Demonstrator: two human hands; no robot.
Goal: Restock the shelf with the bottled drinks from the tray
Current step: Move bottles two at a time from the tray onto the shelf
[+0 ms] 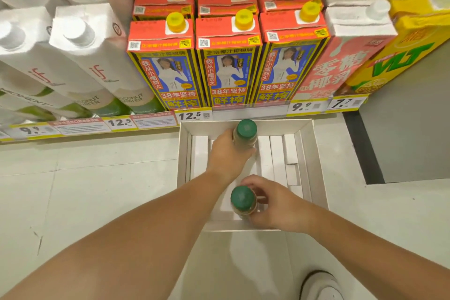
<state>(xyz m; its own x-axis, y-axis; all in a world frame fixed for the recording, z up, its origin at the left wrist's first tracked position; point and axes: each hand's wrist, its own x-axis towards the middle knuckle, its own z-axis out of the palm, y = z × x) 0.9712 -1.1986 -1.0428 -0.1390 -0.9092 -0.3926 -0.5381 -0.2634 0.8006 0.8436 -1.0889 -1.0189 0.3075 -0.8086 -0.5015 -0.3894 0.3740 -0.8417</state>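
A white cardboard tray [314, 168] sits on the floor in front of the shelf. Two bottled drinks with green caps stand upright over it. My left hand [225, 156] is wrapped around the far bottle [246, 133] near the tray's back wall. My right hand [277, 204] grips the near bottle [243, 200] by the tray's front edge. Seen from above, the bottles' bodies are mostly hidden by their caps and my fingers. The tray's floor shows only white folded dividers.
The low shelf [146, 124] with yellow price strips carries rows of red-topped coconut juice cartons [229, 66], white coconut water cartons [80, 61] at left, and pink and yellow cartons at right. Pale floor tiles surround the tray. My shoe [321, 286] is at bottom right.
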